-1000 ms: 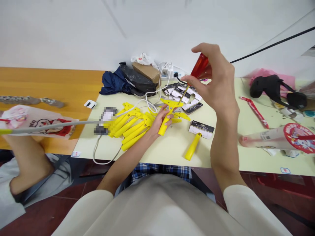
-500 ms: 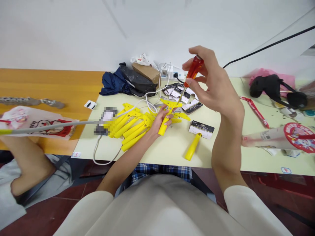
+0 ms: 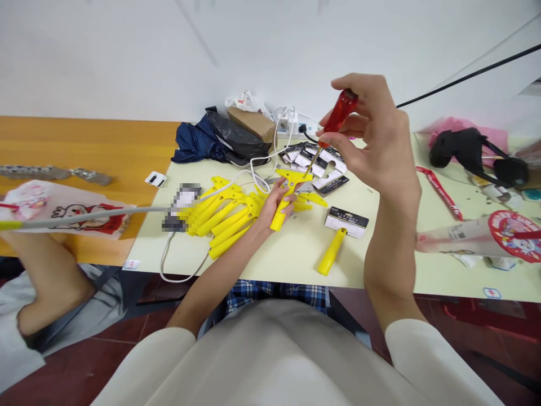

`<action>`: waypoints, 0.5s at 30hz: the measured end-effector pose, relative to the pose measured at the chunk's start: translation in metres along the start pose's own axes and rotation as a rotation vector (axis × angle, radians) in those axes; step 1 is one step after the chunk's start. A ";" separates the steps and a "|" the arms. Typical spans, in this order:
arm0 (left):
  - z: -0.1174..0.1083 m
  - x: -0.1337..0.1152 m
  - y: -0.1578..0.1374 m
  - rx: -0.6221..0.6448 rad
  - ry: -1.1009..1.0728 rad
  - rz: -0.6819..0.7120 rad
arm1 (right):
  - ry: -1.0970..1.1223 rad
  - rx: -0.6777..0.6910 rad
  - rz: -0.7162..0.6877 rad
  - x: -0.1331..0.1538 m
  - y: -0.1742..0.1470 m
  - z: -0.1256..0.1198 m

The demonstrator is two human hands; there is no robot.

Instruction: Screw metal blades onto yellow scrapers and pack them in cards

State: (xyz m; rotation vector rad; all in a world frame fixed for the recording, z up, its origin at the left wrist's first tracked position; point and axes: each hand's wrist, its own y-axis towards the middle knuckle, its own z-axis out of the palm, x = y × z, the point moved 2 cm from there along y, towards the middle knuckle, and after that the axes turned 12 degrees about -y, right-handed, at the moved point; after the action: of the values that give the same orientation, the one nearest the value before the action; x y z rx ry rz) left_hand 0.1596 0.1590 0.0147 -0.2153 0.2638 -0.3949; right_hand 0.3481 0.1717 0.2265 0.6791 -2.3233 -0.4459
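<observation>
My left hand grips the neck of a yellow scraper, its wide head pointing away from me. In my right hand, raised above the table, a screwdriver with a clear red handle is pinched between thumb and fingers. The slanting metal shaft reaches down to the scraper's head; the exact tip contact is too small to make out. Left of my left hand lies a row of several yellow scrapers. More yellow heads show just beyond it. A separate yellow handle touches a black-and-white packaging card.
Several packaging cards lie behind the scraper. A white cable loops across the table from a power strip. A dark bag sits at the back, a plastic cup at right. Another person's arm is at far left.
My right hand has turned and shifted slightly to the right, and the screwdriver handle has moved right with it. My left hand and the scraper have hardly moved.
</observation>
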 end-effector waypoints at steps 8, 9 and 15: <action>0.002 0.004 -0.002 -0.056 0.051 -0.012 | -0.042 -0.032 -0.082 0.009 0.004 0.003; 0.004 0.003 -0.003 -0.051 0.066 0.004 | -0.033 -0.053 -0.048 0.011 0.003 0.001; 0.018 -0.008 -0.016 0.027 0.222 0.185 | 0.097 -0.285 -0.054 0.010 -0.009 -0.025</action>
State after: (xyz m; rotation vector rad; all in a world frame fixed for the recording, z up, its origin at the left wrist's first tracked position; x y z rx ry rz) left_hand 0.1523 0.1504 0.0371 -0.1184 0.4930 -0.2382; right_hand 0.3616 0.1552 0.2451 0.6108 -2.0999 -0.7359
